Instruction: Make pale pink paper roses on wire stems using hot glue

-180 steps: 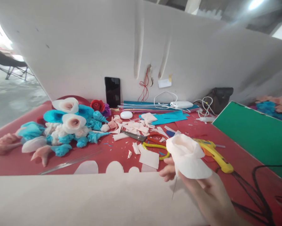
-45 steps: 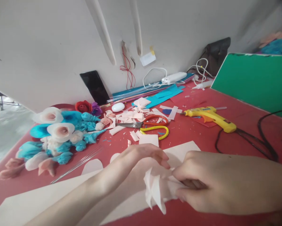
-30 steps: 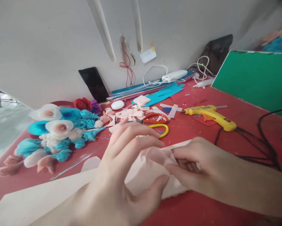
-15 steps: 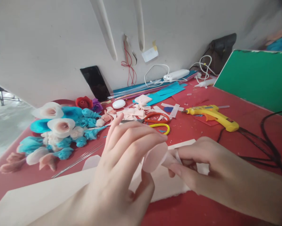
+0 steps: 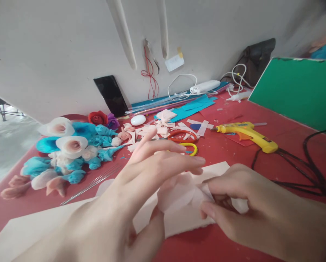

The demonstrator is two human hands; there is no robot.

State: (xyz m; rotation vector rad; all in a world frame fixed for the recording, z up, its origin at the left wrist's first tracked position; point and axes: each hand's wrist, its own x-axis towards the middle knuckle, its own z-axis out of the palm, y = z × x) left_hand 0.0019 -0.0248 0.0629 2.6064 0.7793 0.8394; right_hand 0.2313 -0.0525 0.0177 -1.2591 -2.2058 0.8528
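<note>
A pale pink paper flower [image 5: 176,194] with a broad rounded petal is between my two hands, above a cream paper sheet [image 5: 56,216]. My right hand [image 5: 244,203] is closed on the flower's narrow base, thumb and fingers pinching it from the right. Over the flower arches my left hand [image 5: 130,182], its fingers stretched out and apart from the thumb. The left thumb tip meets the petal's lower left edge. Part of the petal's upper edge is hidden behind the left fingers.
Finished blue, white and pink paper flowers [image 5: 72,145] cluster at left, beside thin metal wires [image 5: 92,183]. Behind my hands lie scissors [image 5: 190,149] and paper scraps [image 5: 163,125]. A yellow glue gun [image 5: 247,134] with a black cord [image 5: 310,163] is at right, near a green board [image 5: 299,91].
My left fingers have lifted off the petal and straightened to the right, while the left thumb has moved left and down. More of the petal shows. My right hand keeps its pinch.
</note>
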